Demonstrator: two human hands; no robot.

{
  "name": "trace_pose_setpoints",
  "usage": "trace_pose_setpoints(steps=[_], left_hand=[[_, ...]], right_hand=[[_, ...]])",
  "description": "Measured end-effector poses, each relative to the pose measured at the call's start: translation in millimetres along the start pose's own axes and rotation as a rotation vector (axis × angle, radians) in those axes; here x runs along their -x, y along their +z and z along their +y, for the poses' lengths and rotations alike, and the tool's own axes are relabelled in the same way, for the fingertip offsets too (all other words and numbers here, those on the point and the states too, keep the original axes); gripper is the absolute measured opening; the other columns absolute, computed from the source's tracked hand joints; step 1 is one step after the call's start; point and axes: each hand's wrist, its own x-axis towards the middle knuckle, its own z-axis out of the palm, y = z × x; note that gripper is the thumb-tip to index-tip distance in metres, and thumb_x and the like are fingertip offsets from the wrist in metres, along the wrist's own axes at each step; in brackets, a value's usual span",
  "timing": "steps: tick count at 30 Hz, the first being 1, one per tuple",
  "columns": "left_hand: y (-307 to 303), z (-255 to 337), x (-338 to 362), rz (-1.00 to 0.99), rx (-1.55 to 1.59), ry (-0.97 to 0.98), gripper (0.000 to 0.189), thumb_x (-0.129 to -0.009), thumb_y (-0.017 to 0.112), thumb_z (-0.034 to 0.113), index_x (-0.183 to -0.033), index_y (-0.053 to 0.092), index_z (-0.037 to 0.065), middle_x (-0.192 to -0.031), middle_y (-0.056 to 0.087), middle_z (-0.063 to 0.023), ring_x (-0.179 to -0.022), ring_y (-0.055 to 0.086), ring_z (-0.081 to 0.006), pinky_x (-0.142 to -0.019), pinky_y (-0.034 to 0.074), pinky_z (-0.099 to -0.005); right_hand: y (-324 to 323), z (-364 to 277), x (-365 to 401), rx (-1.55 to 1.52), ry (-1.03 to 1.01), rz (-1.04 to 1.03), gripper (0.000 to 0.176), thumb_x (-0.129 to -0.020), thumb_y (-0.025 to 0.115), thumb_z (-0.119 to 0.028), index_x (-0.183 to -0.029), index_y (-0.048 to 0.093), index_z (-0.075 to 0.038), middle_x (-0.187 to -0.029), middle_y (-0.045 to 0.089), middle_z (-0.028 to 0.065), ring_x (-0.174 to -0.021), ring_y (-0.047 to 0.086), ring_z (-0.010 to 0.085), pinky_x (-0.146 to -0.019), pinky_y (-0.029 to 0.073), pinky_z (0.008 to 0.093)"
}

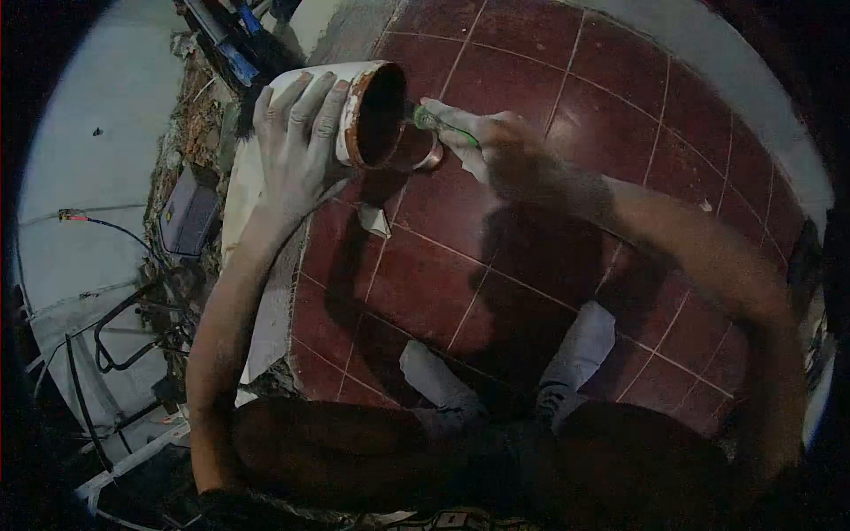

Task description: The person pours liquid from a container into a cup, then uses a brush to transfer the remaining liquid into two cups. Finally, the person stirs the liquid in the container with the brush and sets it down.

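A white bucket with a brown-stained rim and dark inside is tilted on its side, its mouth facing right. Spread over its outer wall are the fingers of my left hand, which grips it. My right hand is closed in front of the bucket's mouth, pinching a small green thing; its kind is too small to make out. Just below, a rounded, pale-edged brown object shows between bucket and hand, partly hidden. The bucket's inside is too dark to see into.
Red floor tiles lie under my hands, with a pale scrap on them. My socked feet rest there. At the left are a grey box, rubble, cables, and a blue-and-grey tool.
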Motion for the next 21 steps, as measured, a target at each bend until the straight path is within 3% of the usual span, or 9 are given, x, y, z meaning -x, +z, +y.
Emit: trace_pose_setpoints(steps=[1,2,4,11,13,14,16,21], left_hand=[[2,-1,0,0.011,-0.008,0.004,0.105,-0.060,0.087,0.042,-0.149,0.041,0.012,-0.145,0.045,-0.0094,-0.134,0.041,-0.0324,-0.116,0.025,-0.0602],[3,-2,0,0.021,-0.015,0.009,0.103,-0.061,0.087,0.042,-0.149,0.041,0.012,-0.144,0.045,-0.0094,-0.134,0.041,-0.0325,-0.116,0.025,-0.0605],[3,-1,1,0.017,0.006,0.030,0.102,-0.062,0.087,0.041,-0.148,0.042,0.012,-0.144,0.045,-0.0095,-0.134,0.041,-0.0327,-0.116,0.025,-0.0608],[2,2,2,0.009,0.002,0.080,0.095,-0.065,0.086,0.037,-0.146,0.044,0.010,-0.144,0.045,-0.0099,-0.134,0.041,-0.0331,-0.115,0.026,-0.0615],[0,3,3,-0.020,-0.005,0.057,0.093,-0.065,0.085,0.035,-0.145,0.045,0.010,-0.144,0.045,-0.0100,-0.134,0.042,-0.0331,-0.115,0.026,-0.0617],[-1,4,3,-0.048,-0.012,0.035,0.092,-0.066,0.085,0.034,-0.145,0.045,0.010,-0.144,0.045,-0.0101,-0.134,0.042,-0.0330,-0.115,0.026,-0.0619],[3,3,3,-0.039,0.004,0.068,0.091,-0.067,0.085,0.033,-0.145,0.045,0.010,-0.144,0.045,-0.0102,-0.134,0.042,-0.0330,-0.115,0.026,-0.0619],[21,-1,14,-0.003,0.018,0.138,0.085,-0.070,0.082,0.032,-0.144,0.047,0.010,-0.144,0.045,-0.0103,-0.134,0.042,-0.0330,-0.115,0.027,-0.0624]], right_hand=[[2,4,-1,0.116,-0.196,0.104,0.040,-0.101,0.055,-0.021,-0.134,0.052,0.001,-0.074,0.068,0.0157,-0.063,0.069,0.0275,-0.054,0.056,0.0400],[0,5,3,0.118,-0.196,0.104,0.040,-0.101,0.055,-0.021,-0.134,0.052,0.001,-0.074,0.068,0.0157,-0.063,0.069,0.0275,-0.054,0.056,0.0400],[-10,-3,5,0.011,0.185,-0.169,0.041,-0.101,0.056,-0.022,-0.136,0.051,-0.003,-0.074,0.067,0.0167,-0.063,0.069,0.0284,-0.056,0.057,0.0401],[-14,0,9,-0.028,0.117,-0.066,0.043,-0.102,0.053,-0.023,-0.143,0.049,-0.010,-0.079,0.069,0.0187,-0.069,0.071,0.0310,-0.063,0.057,0.0438],[-23,-5,4,-0.093,0.329,-0.275,0.044,-0.103,0.050,-0.024,-0.145,0.047,-0.011,-0.088,0.070,0.0199,-0.076,0.071,0.0335,-0.067,0.057,0.0461],[-21,0,5,-0.090,0.330,-0.273,0.044,-0.103,0.050,-0.024,-0.145,0.047,-0.011,-0.088,0.070,0.0199,-0.076,0.071,0.0335,-0.067,0.057,0.0461],[-12,14,9,-0.070,0.144,-0.153,0.044,-0.103,0.050,-0.026,-0.145,0.047,-0.012,-0.093,0.070,0.0214,-0.082,0.071,0.0340,-0.068,0.057,0.0462],[-8,27,13,-0.020,0.159,-0.269,0.051,-0.103,0.050,-0.030,-0.150,0.039,-0.015,-0.101,0.070,0.0195,-0.084,0.071,0.0319,-0.069,0.059,0.0444]])
